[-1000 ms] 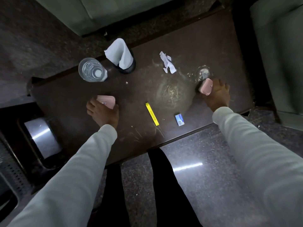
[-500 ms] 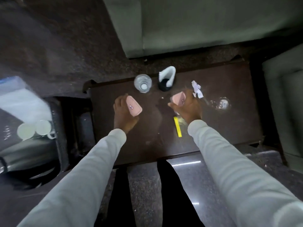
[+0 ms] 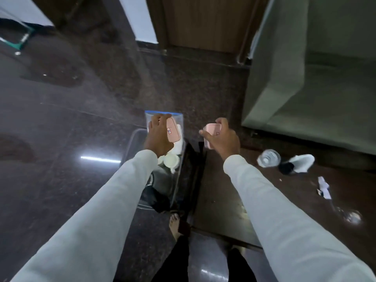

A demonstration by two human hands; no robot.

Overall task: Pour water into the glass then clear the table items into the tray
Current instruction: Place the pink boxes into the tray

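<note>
My left hand (image 3: 158,137) grips a pink box (image 3: 173,130) and holds it over the clear tray (image 3: 176,181) with a blue rim, which stands on the floor left of the dark table (image 3: 227,192). White cups (image 3: 171,160) lie inside the tray. My right hand (image 3: 224,138) holds a second pink box (image 3: 211,132) above the table's left end. On the table, to the right, stand a glass of water (image 3: 268,158) and a black holder with white tissue (image 3: 297,164).
A crumpled paper scrap (image 3: 324,188) and a small clear glass object (image 3: 353,216) lie on the table's right side. A grey-green sofa (image 3: 317,82) stands behind the table. A bare foot (image 3: 176,224) rests on the shiny dark floor by the tray.
Both hands lifted the pink boxes from the table and carried them left. The view swung left, so the tray is now under my left hand.
</note>
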